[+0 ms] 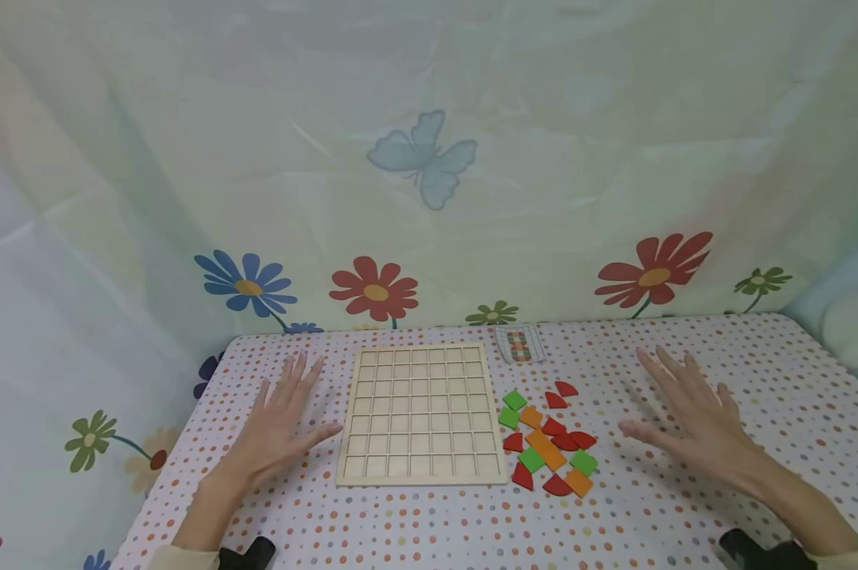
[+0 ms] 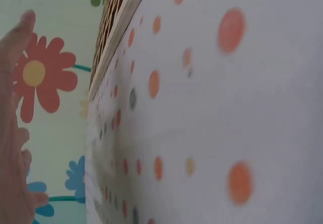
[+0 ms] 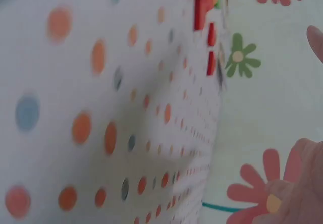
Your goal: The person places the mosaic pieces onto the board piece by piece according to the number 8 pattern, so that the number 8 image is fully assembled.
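Note:
A pale wooden grid board with square compartments lies flat in the middle of the table. My left hand is held with spread fingers on the board's left side, its thumb pointing toward the frame. To the right of the board lies a loose group of flat pieces: green squares, orange squares and red quarter-round pieces. Farther right, my right hand has its fingers spread and holds nothing. In the left wrist view, the left fingers appear above the tablecloth.
A small printed sheet with a coloured grid pattern lies behind the pieces, near the table's back edge. The dotted tablecloth covers the table. Behind it hangs a flowered curtain. Each wrist wears a black device.

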`<state>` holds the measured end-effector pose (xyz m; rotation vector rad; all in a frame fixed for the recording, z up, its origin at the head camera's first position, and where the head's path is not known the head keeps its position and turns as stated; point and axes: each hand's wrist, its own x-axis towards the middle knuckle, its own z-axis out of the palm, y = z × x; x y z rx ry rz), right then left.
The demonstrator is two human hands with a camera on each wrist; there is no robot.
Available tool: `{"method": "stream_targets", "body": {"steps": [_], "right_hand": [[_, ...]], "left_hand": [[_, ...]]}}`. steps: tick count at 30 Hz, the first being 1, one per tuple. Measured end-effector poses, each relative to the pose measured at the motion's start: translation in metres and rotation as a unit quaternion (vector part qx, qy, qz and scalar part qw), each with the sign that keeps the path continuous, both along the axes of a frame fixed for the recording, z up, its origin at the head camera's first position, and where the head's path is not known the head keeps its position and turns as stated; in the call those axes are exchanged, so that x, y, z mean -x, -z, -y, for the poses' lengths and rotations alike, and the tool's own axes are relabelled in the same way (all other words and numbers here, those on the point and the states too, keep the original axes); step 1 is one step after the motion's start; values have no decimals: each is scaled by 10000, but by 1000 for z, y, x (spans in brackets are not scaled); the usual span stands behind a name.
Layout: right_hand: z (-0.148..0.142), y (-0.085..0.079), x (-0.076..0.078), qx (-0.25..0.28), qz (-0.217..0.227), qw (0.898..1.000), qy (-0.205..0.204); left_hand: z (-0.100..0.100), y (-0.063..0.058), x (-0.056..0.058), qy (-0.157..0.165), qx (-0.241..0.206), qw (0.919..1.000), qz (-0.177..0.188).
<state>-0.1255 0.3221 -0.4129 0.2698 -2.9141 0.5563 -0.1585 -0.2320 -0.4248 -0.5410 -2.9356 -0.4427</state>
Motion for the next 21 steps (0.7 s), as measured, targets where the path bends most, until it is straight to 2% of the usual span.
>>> {"method": "stream_targets", "body": {"steps": [2, 7, 11, 17, 21], "right_hand": [[5, -3, -1, 179, 146, 9997, -95], [21, -7, -4, 298, 326, 9985, -338], [33, -7, -4, 220, 238, 9976, -620], [53, -8, -10, 508, -178, 9891, -1367], [67, -15, -15, 460, 102, 9840, -1716]], "left_hand": [[-4, 2, -1, 168, -251, 9994, 165], [-14, 8, -2, 381, -434, 9975, 397], [-21, 13, -1, 389, -366, 9970, 568], [-23, 20, 3, 502, -92, 9970, 575], [-19, 24, 4, 549, 47, 9963, 661]]}}
